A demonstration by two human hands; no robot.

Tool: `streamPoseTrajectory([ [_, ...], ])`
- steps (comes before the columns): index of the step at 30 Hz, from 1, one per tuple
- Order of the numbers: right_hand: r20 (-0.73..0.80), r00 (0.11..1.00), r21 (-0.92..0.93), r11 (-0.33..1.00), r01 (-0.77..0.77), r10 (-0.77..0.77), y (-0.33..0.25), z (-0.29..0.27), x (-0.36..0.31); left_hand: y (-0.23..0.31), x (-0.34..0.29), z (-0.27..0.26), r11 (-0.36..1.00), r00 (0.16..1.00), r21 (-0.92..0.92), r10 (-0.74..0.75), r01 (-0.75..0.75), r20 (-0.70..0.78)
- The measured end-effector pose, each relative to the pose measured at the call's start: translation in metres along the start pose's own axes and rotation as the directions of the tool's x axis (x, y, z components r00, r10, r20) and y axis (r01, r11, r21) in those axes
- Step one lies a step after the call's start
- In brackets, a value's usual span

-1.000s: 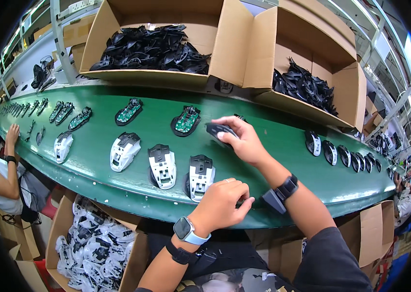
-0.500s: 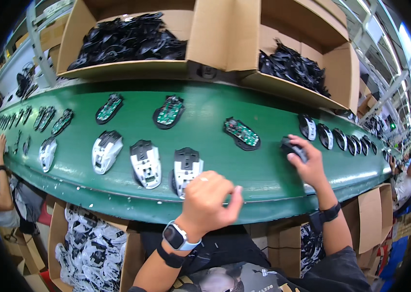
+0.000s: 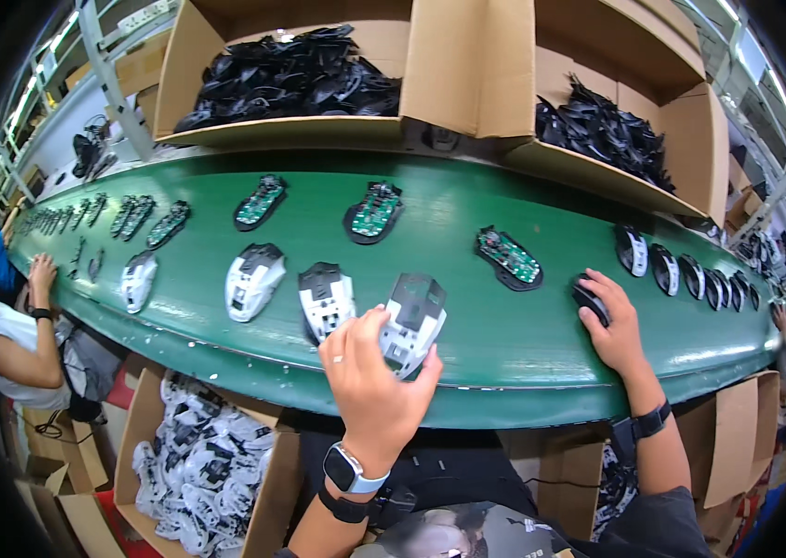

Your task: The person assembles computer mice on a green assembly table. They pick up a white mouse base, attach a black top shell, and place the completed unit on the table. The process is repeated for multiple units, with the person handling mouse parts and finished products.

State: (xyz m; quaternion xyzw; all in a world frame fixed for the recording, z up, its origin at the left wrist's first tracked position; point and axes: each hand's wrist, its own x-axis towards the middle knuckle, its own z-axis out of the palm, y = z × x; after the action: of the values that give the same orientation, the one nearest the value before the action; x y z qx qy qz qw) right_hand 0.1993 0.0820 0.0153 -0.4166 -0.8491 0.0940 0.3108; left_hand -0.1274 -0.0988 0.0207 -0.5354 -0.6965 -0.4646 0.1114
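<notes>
Stretching past me, a green worktop (image 3: 514, 339) fronts cartons (image 3: 290, 130) heaped with black parts (image 3: 290, 86) at eleven and two o'clock. Near centre, left fingers (image 3: 369, 328) grasp a grey-and-white shell (image 3: 419, 307); at three, right fingers (image 3: 609, 290) clasp a black mouse (image 3: 588, 301), partly hidden.

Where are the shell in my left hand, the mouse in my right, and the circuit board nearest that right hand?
Shell (image 3: 418, 319), head view: middle of its upward face.
Mouse (image 3: 587, 298), head view: exposed dark surface beside the fingers.
Circuit board (image 3: 510, 259), head view: middle of its green face.
</notes>
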Motion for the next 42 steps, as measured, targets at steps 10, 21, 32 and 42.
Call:
streamPoseTrajectory([
  [10, -0.004, 0.999, 0.030, 0.999, -0.035, 0.036, -0.001, -0.001, -0.009, -0.097, -0.024, -0.127, 0.565, 0.766, -0.785, -0.613, 0.256, -0.191],
  [21, -0.026, 0.986, 0.157, 0.973, 0.167, -0.165, -0.041, -0.002, 0.048, -0.189, -0.125, -0.162, -0.122, 0.609, -0.992, -0.787, -0.004, 0.094],
  [32, 0.238, 0.927, 0.200, 0.949, 0.244, -0.288, -0.049, 0.043, 0.122, -0.136, -0.113, -0.127, 0.678, 0.712, -0.647, -0.641, 0.349, -0.287],
  [42, 0.297, 0.921, 0.139, 0.965, 0.220, -0.253, -0.032, 0.063, 0.098, -0.089, -0.079, -0.101, -0.380, 0.651, -0.918, -0.669, 0.115, 0.359],
])
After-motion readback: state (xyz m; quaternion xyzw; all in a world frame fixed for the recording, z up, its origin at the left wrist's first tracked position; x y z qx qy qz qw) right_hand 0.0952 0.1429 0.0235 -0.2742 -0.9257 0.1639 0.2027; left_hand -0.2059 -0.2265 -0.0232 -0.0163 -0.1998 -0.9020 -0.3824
